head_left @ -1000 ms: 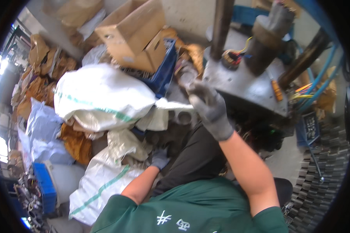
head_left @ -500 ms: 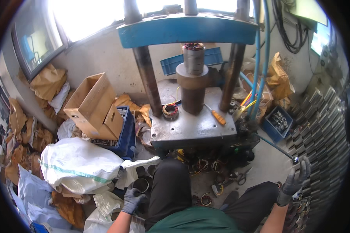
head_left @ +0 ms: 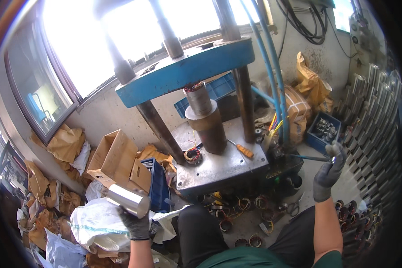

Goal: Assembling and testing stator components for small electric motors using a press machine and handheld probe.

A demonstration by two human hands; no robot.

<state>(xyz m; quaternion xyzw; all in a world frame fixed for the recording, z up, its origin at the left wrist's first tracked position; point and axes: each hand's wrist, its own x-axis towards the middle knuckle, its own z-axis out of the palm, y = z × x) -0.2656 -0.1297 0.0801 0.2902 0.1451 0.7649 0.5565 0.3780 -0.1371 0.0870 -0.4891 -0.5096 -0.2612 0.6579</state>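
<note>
My left hand (head_left: pixel 136 224), in a grey glove, holds a smooth silver metal cylinder (head_left: pixel 130 201) above the white sack. My gloved right hand (head_left: pixel 328 176) is closed around the knob end of a long lever (head_left: pixel 307 157) at the press's right side. On the press's central post (head_left: pixel 205 127) stands a grey metal sleeve (head_left: pixel 198 102), with red copper windings showing at its top under the blue crossbeam (head_left: pixel 187 67). A wound stator ring (head_left: pixel 192 155) with loose wires sits on the steel press table (head_left: pixel 219 172). An orange-handled screwdriver (head_left: pixel 244 150) lies right of the post.
Stacked metal sleeves (head_left: pixel 366 147) line the right side. A blue crate (head_left: pixel 324 131) of small metal parts stands before them. To the left are an open cardboard box (head_left: pixel 114 156), a blue bin (head_left: pixel 160 185) and a white sack (head_left: pixel 94 223). Several wound stators (head_left: pixel 255 241) lie on the floor.
My left hand has come up from beside the dark rings and now holds the silver cylinder. My right hand, open near the lever knob before, has closed on it. The view has tilted.
</note>
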